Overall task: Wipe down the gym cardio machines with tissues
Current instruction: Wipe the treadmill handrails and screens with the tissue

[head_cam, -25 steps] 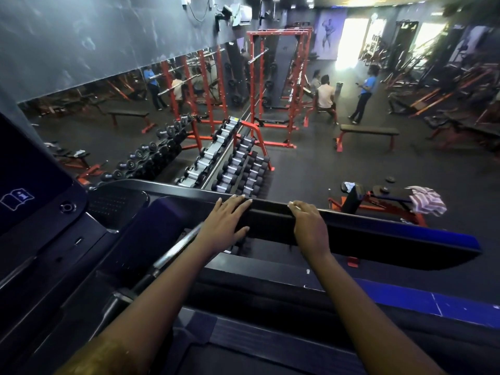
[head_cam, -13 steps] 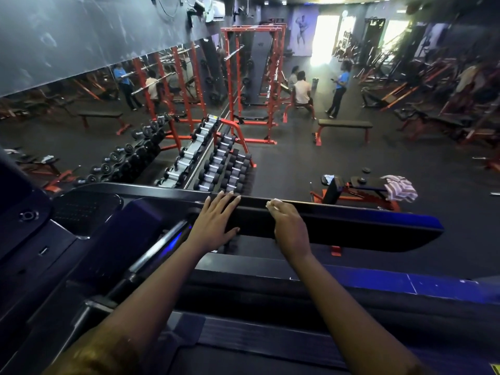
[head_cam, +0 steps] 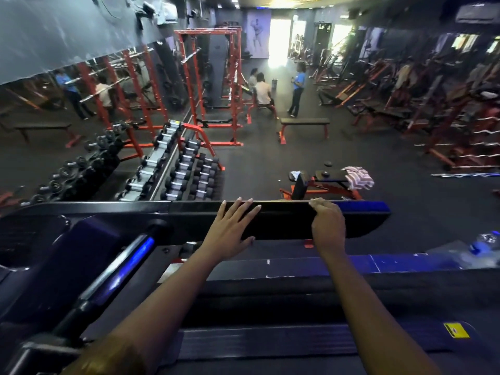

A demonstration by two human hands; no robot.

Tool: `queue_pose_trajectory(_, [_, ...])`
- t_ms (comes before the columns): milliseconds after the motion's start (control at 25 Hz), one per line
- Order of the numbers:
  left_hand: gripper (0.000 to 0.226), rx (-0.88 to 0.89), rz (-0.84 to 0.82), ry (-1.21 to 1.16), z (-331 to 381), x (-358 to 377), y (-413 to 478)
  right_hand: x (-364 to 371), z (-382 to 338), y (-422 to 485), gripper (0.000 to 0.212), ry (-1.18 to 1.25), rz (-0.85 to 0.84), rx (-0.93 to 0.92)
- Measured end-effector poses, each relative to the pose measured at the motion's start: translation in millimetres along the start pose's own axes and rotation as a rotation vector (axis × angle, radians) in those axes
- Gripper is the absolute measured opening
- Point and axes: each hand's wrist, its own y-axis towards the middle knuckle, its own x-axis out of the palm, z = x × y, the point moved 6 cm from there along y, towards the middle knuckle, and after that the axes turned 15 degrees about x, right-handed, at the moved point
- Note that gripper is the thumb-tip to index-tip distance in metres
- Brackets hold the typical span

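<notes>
The dark ribbed deck (head_cam: 270, 345) of the black and blue cardio machine (head_cam: 297, 290) lies nearest, with a small yellow warning label (head_cam: 456, 330) at its right. Two bare forearms reach forward across the deck to the machine's long black bar (head_cam: 285, 220), which runs left to right and ends in a blue tip.

Left hand (head_cam: 230, 231): fingers straight and spread, palm flat against the near face of the bar, fingertips at its top edge. It holds nothing.

Right hand (head_cam: 328, 226): fingers curled over the top edge of the bar, gripping it (whether a tissue lies under the palm cannot be told). The two hands are near each other but apart.

Left of the forearms runs a slanted black and silver tube (head_cam: 119, 269). At the right edge a clear plastic bottle (head_cam: 485, 239) shows, blurred.

Beyond the bar, on the dark floor:
- A red-framed adjustable bench with black pads (head_cam: 322, 182), with a striped pink and white cloth (head_cam: 357, 177) draped on its right end.
- A rack of black dumbbells with silver handles (head_cam: 189, 169) to the left, beside a wall mirror (head_cam: 54, 136).

Farther off stand a flat black bench on red legs (head_cam: 304, 121) and a tall red power rack (head_cam: 209, 85). Past these, a person in a white shirt (head_cam: 263, 93) sits and a person in a blue shirt (head_cam: 298, 86) stands.
</notes>
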Motion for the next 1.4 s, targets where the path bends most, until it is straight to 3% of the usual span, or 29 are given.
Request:
queue_pose_trajectory(80, [0.078,-0.016,0.002,0.024,-1.2,5.5,0.6,19.8,-29.3,-18.6,0.03,0.052,-0.103,-0.081])
queue_pose_trajectory(200, [0.078,-0.004,0.039,0.025,-3.8,8.0,-2.2,29.5,-40.5,-35.0,0.042,-0.004,-0.121,-0.224])
queue_pose_trajectory(320, [0.08,0.002,0.035,0.002,-3.3,5.1,-2.6,15.1,-11.9,-12.2,0.038,-0.023,-0.055,-0.107])
queue_pose_trajectory(400, [0.078,0.002,0.042,-0.045,-3.1,0.0,-4.9,12.8,-12.3,-9.6,0.033,0.014,-0.04,-0.131])
queue_pose_trajectory(480, [0.077,-0.032,0.054,-0.082,-10.1,-9.3,-16.8,18.9,-35.6,-23.4,0.028,0.091,-0.087,-0.248])
queue_pose_trajectory(600, [0.085,-0.192,0.032,0.061,-39.9,-26.9,-49.9,38.7,-82.1,-53.9,0.032,0.125,-0.218,-0.508])
queue_pose_trajectory(720, [0.093,-0.407,-0.101,0.111,-73.1,-41.2,-93.6,56.8,-124.9,-78.5,0.032,0.106,-0.288,-0.788])
queue_pose_trajectory(840, [0.096,-0.511,-0.266,0.067,-86.8,-42.3,-127.2,72.0,-165.6,-88.5,0.034,0.068,-0.304,-1.001])
queue_pose_trajectory(920, [0.098,-0.501,-0.274,0.065,-85.1,-40.3,-134.5,86.7,-184.6,-85.5,0.035,0.021,-0.338,-1.008])
queue_pose_trajectory(1040, [0.098,-0.485,-0.23,0.055,-83.6,-39.2,-133.1,99.7,-181.2,-74.3,0.036,0.016,-0.427,-0.828])
queue_pose_trajectory(1200, [0.094,-0.507,-0.196,-0.024,-85.2,-42.9,-133.3,91.1,-161.4,-62.2,0.036,0.065,-0.398,-0.639])
queue_pose_trajectory(1400, [0.09,-0.693,-0.224,0.076,-89.2,-53.2,-152.4,97.7,-222.2,-76.1,0.031,0.167,-0.443,-0.72])
